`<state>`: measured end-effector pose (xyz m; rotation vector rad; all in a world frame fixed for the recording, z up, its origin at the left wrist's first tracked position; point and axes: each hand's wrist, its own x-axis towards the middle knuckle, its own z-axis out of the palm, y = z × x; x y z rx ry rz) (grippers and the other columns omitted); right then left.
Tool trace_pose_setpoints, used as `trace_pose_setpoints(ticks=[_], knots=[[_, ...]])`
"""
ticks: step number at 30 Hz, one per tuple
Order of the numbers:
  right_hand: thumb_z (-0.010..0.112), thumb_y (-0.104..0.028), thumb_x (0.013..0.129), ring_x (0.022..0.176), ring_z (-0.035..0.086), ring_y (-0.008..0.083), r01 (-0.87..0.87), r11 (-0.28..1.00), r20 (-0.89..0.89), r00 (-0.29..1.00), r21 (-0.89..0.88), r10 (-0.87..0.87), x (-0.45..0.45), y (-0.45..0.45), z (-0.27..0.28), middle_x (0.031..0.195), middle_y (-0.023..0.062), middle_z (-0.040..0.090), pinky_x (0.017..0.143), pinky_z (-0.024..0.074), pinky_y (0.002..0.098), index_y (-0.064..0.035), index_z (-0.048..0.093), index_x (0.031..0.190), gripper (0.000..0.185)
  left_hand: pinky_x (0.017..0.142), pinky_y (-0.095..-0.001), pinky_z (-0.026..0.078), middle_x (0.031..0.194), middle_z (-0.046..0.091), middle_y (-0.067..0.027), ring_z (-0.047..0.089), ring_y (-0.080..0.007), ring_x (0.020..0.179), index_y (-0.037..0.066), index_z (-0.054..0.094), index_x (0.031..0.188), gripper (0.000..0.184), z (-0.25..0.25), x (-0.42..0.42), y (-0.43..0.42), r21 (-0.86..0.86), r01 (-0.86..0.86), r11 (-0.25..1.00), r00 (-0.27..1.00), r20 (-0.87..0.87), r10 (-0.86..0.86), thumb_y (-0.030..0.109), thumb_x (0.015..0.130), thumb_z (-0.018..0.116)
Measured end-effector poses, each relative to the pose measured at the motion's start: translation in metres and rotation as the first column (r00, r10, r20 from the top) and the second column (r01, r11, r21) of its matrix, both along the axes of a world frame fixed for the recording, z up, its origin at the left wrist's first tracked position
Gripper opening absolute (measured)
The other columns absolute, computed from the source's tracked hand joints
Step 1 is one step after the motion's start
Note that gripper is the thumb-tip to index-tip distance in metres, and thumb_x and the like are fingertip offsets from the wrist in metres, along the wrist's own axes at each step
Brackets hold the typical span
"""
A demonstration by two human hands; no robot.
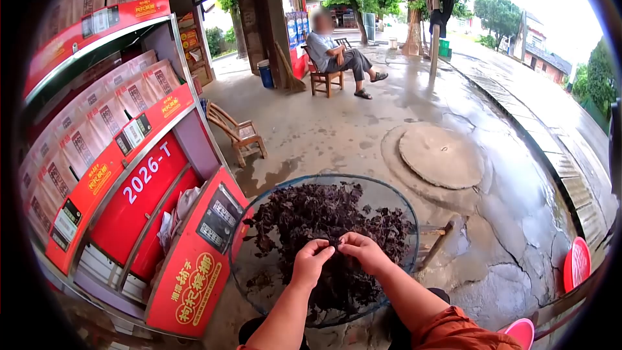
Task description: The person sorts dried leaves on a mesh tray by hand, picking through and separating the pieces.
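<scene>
A round mesh tray with a blue-green rim (pixel 241 279) sits low before me, heaped with wilted dark purple leaves (pixel 311 210). Over the middle of the heap, my left hand (pixel 311 262) and my right hand (pixel 364 253) meet, fingertips almost touching. Each is closed in a pinch between thumb and forefinger. A small bit of dark leaf (pixel 334 242) shows between the fingertips, held from both sides. My forearms hide the near part of the tray.
A red display rack (pixel 149 185) with packets stands close on the left, a small bamboo chair (pixel 238 131) beyond it. Ahead, a person (pixel 334 52) sits on a wooden chair. A round concrete cover (pixel 442 155) lies to the right, pink basins (pixel 576 263) at far right.
</scene>
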<state>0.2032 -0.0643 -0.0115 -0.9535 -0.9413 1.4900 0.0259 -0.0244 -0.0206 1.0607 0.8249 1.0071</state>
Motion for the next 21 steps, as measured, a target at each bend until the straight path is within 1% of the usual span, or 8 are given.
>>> trace_pose_setpoints(ticks=[4,6,10,13,15,16,18,21], knots=[[0.065,-0.008,0.093,0.074,0.053,0.0034,0.058,0.997,0.026,0.998,0.059,-0.059,-0.004,0.006,-0.016,0.086,-0.0059,0.061,0.065,0.0420,0.0198,-0.0086,0.064,0.102,0.009,0.079,-0.0238,0.051,0.096,0.065,-0.0016,0.061,-0.0100,0.086,-0.001,0.066,0.103,0.018,0.006,-0.001,-0.004,0.036,0.008,0.999,0.997,-0.071,-0.006,0.008,0.089,0.072],[0.067,-0.006,0.091,0.077,0.053,0.0032,0.111,0.981,0.067,0.990,0.159,-0.122,-0.005,0.004,-0.007,0.088,-0.0058,0.061,0.068,0.0414,0.0194,-0.0064,0.065,0.109,0.017,0.079,-0.0239,0.050,0.095,0.067,-0.0022,0.062,-0.0096,0.087,-0.001,0.067,0.104,0.018,-0.004,-0.002,0.001,0.078,0.047,0.996,0.997,-0.072,-0.041,0.009,0.090,0.072],[0.067,-0.005,0.091,0.078,0.052,0.0023,0.101,0.978,0.142,0.982,0.182,-0.128,-0.002,-0.005,0.012,0.087,-0.0061,0.060,0.068,0.0416,0.0187,-0.0045,0.065,0.112,0.021,0.078,-0.0242,0.050,0.094,0.068,-0.0025,0.062,-0.0092,0.086,-0.001,0.068,0.103,0.018,-0.004,0.000,0.001,0.105,-0.003,0.995,0.995,-0.102,0.014,0.010,0.089,0.073],[0.069,-0.007,0.091,0.077,0.051,0.0024,0.136,0.965,0.156,0.972,0.226,-0.174,0.000,-0.007,0.015,0.085,-0.0063,0.059,0.068,0.0414,0.0189,-0.0052,0.064,0.110,0.020,0.078,-0.0240,0.050,0.094,0.069,-0.0019,0.062,-0.0090,0.086,-0.001,0.068,0.101,0.018,-0.002,0.000,-0.001,0.089,0.002,0.996,0.996,-0.087,0.006,0.010,0.089,0.073],[0.069,-0.009,0.091,0.075,0.050,0.0023,0.237,0.933,0.133,0.951,0.270,-0.280,-0.002,-0.006,0.006,0.083,-0.0073,0.059,0.068,0.0410,0.0191,-0.0050,0.065,0.103,0.013,0.080,-0.0240,0.051,0.095,0.068,-0.0021,0.062,-0.0096,0.087,-0.001,0.067,0.103,0.015,-0.004,0.000,-0.001,0.111,0.000,0.994,0.995,-0.101,0.011,0.006,0.090,0.070],[0.069,-0.009,0.091,0.075,0.050,0.0023,0.237,0.933,0.133,0.951,0.270,-0.280,0.000,-0.004,0.001,0.083,-0.0073,0.059,0.068,0.0410,0.0191,-0.0050,0.065,0.103,0.013,0.081,-0.0239,0.051,0.097,0.068,-0.0023,0.062,-0.0102,0.088,0.000,0.066,0.104,0.014,-0.005,0.001,-0.001,0.131,0.000,0.991,0.993,-0.113,0.015,0.002,0.091,0.068],[0.069,-0.011,0.092,0.073,0.049,0.0020,0.127,0.964,0.295,0.935,0.236,-0.195,0.003,0.000,-0.006,0.079,-0.0083,0.058,0.066,0.0406,0.0193,-0.0052,0.065,0.095,0.008,0.082,-0.0239,0.051,0.097,0.068,-0.0021,0.063,-0.0101,0.088,0.000,0.067,0.104,0.014,-0.004,0.000,-0.001,0.140,0.020,0.990,0.996,-0.092,-0.007,0.002,0.090,0.068],[0.068,-0.013,0.093,0.073,0.048,0.0017,0.129,0.972,0.259,0.949,0.195,-0.178,-0.001,0.000,-0.005,0.079,-0.0083,0.058,0.066,0.0406,0.0196,-0.0054,0.065,0.090,0.009,0.081,-0.0236,0.050,0.096,0.069,-0.0009,0.062,-0.0089,0.087,0.000,0.068,0.101,0.013,-0.001,0.002,-0.002,0.182,0.027,0.983,0.998,-0.061,-0.016,0.003,0.089,0.070]])
